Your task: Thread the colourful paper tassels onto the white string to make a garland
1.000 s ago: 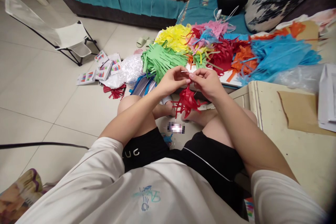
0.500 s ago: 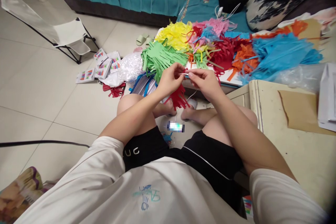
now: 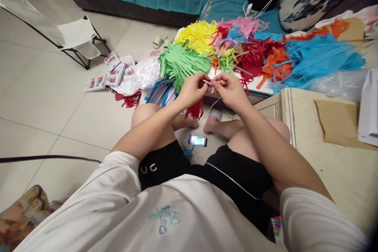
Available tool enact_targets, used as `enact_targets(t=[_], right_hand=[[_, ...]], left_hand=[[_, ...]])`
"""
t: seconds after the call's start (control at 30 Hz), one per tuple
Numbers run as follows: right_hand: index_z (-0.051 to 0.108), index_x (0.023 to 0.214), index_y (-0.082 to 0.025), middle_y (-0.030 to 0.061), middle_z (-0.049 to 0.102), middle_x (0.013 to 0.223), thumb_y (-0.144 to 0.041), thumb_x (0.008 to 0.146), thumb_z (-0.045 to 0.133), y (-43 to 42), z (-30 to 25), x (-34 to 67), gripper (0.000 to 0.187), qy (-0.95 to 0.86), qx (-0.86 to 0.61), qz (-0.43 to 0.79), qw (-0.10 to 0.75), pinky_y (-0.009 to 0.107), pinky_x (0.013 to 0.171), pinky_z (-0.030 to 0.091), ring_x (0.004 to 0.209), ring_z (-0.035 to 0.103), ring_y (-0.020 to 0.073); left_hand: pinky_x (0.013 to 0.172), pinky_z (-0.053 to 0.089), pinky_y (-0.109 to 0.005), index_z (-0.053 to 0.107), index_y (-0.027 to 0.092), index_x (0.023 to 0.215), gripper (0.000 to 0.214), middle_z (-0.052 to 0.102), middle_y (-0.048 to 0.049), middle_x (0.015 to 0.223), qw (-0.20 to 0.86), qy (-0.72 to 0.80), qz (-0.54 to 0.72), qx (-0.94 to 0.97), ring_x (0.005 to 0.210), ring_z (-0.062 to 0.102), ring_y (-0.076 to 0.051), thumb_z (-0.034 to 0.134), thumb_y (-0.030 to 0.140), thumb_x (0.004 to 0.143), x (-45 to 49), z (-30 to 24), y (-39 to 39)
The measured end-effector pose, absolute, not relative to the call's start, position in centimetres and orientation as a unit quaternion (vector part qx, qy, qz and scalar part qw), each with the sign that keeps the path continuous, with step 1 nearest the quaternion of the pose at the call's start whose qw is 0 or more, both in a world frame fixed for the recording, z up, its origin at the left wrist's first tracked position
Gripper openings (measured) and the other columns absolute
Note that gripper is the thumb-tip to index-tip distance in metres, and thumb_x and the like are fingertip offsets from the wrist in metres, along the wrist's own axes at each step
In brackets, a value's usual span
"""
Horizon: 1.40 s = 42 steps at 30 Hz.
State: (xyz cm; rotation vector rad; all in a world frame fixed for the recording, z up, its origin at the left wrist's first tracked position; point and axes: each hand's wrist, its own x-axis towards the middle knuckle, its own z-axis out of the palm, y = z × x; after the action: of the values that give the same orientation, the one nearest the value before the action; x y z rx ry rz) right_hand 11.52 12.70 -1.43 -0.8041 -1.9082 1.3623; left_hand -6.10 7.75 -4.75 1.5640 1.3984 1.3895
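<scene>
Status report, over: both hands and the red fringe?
Left hand pinching red paper fringe. Right hand pinching thin white thread. Green fringe pile just beyond.

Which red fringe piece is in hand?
Find the heap of coloured paper fringes ahead. Below its green bundle the left hand and right hand meet; the red fringe piece dangles under the left. Other red scraps lie flat; this one hangs.
</scene>
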Motion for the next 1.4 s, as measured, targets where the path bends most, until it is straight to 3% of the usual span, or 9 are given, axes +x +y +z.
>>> enact_targets(t=[0.17, 0.4, 0.57, 0.77, 0.93, 1.1, 1.27, 1.4], right_hand=[[0.056, 0.105, -0.027, 0.0014, 0.069, 0.079, -0.063, 0.090, 0.081, 12.3, -1.4, 11.5, 0.047, -0.724, -0.274, 0.561, 0.293, 0.035, 0.076, 0.058, 0.079, 0.069, 0.0212], [0.053, 0.097, -0.027, -0.0009, 0.068, 0.074, -0.052, 0.090, 0.084, 12.4, -1.8, 11.4, 0.040, -0.718, -0.326, 0.531, 0.309, 0.039, 0.081, 0.060, 0.078, 0.071, 0.0218], [0.056, 0.098, -0.026, -0.0021, 0.069, 0.072, -0.048, 0.090, 0.083, 12.7, -1.9, 11.5, 0.035, -0.707, -0.360, 0.520, 0.316, 0.037, 0.079, 0.060, 0.074, 0.071, 0.0194], [0.060, 0.088, -0.023, 0.0001, 0.067, 0.067, -0.031, 0.089, 0.080, 13.0, -1.9, 11.5, 0.022, -0.702, -0.394, 0.510, 0.302, 0.036, 0.075, 0.059, 0.067, 0.069, 0.0188], [0.058, 0.086, -0.023, -0.0011, 0.063, 0.066, -0.019, 0.088, 0.074, 13.1, -2.1, 11.3, 0.017, -0.711, -0.415, 0.484, 0.296, 0.033, 0.064, 0.052, 0.062, 0.062, 0.0177], [0.055, 0.083, -0.024, -0.0029, 0.055, 0.062, -0.018, 0.086, 0.073, 13.3, -2.4, 11.6, 0.019, -0.741, -0.431, 0.423, 0.294, 0.031, 0.056, 0.040, 0.055, 0.049, 0.0151], [0.056, 0.089, -0.025, -0.0011, 0.057, 0.066, -0.023, 0.087, 0.075, 13.8, -2.6, 12.0, 0.019, -0.726, -0.394, 0.466, 0.316, 0.035, 0.061, 0.049, 0.062, 0.058, 0.0196], [0.057, 0.091, -0.026, -0.0016, 0.056, 0.065, -0.029, 0.086, 0.078, 13.8, -2.6, 12.1, 0.022, -0.715, -0.371, 0.499, 0.320, 0.036, 0.064, 0.053, 0.064, 0.062, 0.0207]], left_hand=[[0.075, 0.062, -0.028, 0.067, 0.018, 0.090, 0.011, 0.076, -0.0038, 0.086, 0.287, 0.539, 0.527, 0.591, 0.079, 0.074, -0.016, 0.071, 0.011, 0.082, -6.0, -4.8, 7.8], [0.078, 0.064, -0.028, 0.068, 0.017, 0.095, 0.007, 0.076, -0.0064, 0.096, 0.305, 0.516, 0.544, 0.587, 0.086, 0.076, -0.017, 0.073, 0.019, 0.089, -5.9, -4.7, 7.7], [0.079, 0.065, -0.032, 0.066, 0.020, 0.102, 0.018, 0.075, -0.0062, 0.101, 0.319, 0.491, 0.548, 0.597, 0.080, 0.075, -0.016, 0.076, 0.032, 0.094, -5.7, -5.2, 7.7], [0.081, 0.065, -0.035, 0.066, 0.021, 0.109, 0.021, 0.075, -0.0064, 0.097, 0.306, 0.476, 0.534, 0.629, 0.084, 0.076, -0.018, 0.071, 0.039, 0.100, -5.7, -5.1, 7.4], [0.084, 0.064, -0.034, 0.068, 0.021, 0.110, 0.023, 0.076, -0.0087, 0.108, 0.264, 0.483, 0.514, 0.658, 0.088, 0.075, -0.018, 0.069, 0.042, 0.101, -5.5, -4.5, 6.9], [0.090, 0.062, -0.034, 0.070, 0.019, 0.107, 0.025, 0.077, -0.0095, 0.107, 0.243, 0.501, 0.511, 0.654, 0.095, 0.074, -0.019, 0.062, 0.042, 0.106, -5.3, -3.7, 6.4], [0.092, 0.061, -0.031, 0.074, 0.019, 0.110, 0.022, 0.078, -0.0099, 0.114, 0.273, 0.490, 0.524, 0.641, 0.100, 0.075, -0.020, 0.065, 0.039, 0.103, -5.5, -3.0, 6.1], [0.097, 0.061, -0.035, 0.078, 0.021, 0.107, 0.022, 0.075, -0.0112, 0.119, 0.263, 0.471, 0.537, 0.649, 0.110, 0.074, -0.023, 0.072, 0.040, 0.099, -5.6, -2.5, 6.0]])
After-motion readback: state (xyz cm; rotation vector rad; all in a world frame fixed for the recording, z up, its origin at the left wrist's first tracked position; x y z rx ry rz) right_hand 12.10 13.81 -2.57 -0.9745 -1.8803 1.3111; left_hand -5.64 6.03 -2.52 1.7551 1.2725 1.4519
